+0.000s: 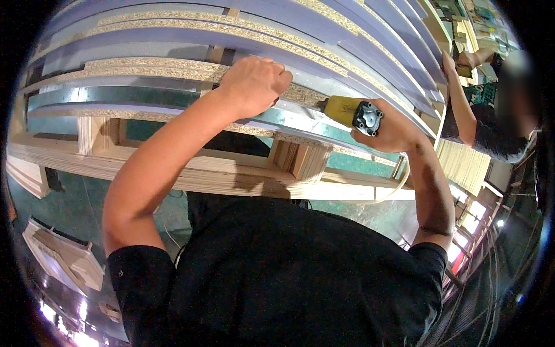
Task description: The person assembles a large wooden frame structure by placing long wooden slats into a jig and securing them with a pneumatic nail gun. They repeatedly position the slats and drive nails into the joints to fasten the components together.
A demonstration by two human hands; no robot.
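Observation:
My left hand (pixel 257 87) is closed over the top edge of a particle board (pixel 156 70), the undersides of its fingers hidden. To its right, my right hand (pixel 399 127) grips a yellow and black air nailer or stapler (pixel 347 113), whose black cap with screws faces me. The tool's nose points left and rests at or close to the board edges; contact cannot be made out. A pale hose (pixel 402 182) hangs below that hand. Several panels with lilac-grey faces (pixel 289 49) and raw chipboard edges stand side by side in front of me.
A long plywood rail (pixel 231 170) with upright blocks (pixel 95 136) runs between me and the panels. At the far right another person (pixel 485 115) reaches toward the panels. Stacked boards (pixel 462 165) stand near that person. A pale wooden piece (pixel 63 254) lies low at left.

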